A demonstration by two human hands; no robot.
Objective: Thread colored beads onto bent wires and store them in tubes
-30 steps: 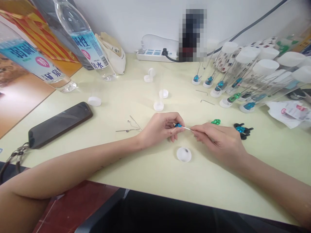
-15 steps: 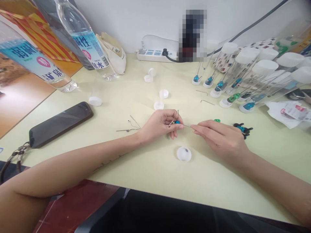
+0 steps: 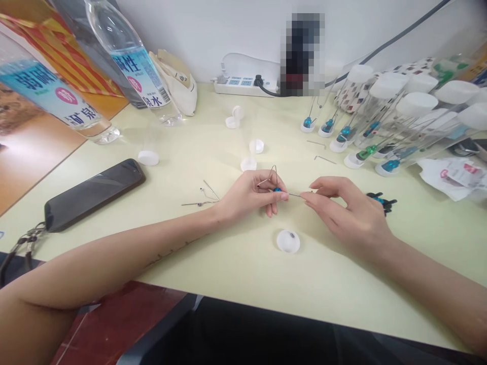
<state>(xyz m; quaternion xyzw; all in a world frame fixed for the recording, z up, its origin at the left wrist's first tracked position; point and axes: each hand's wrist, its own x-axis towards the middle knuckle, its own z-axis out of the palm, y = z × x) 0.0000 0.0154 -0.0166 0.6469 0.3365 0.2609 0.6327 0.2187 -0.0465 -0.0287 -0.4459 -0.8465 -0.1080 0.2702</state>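
Observation:
My left hand (image 3: 253, 195) pinches a small blue part (image 3: 277, 190) threaded on a thin bent metal wire (image 3: 271, 171); the wire's loop sticks up above my fingers. My right hand (image 3: 342, 210) pinches the wire's other end (image 3: 294, 194) between thumb and forefinger, just right of the blue part. Both hands hover low over the pale yellow table (image 3: 236, 263). A white cap (image 3: 288, 241) with a tiny dark piece in it lies just below my hands.
Loose wires (image 3: 203, 197) lie left of my hands. Black and blue parts (image 3: 380, 201) sit to the right. Capped clear tubes (image 3: 384, 126) lie at back right, white caps (image 3: 249, 154) behind. A phone (image 3: 93, 193) and water bottles (image 3: 133, 61) are at left; a power strip (image 3: 241, 85) is by the wall.
The wire has slid through the blue part: its bent loop now rises above my left fingers. My right hand has opened its outer fingers and now hides the green part.

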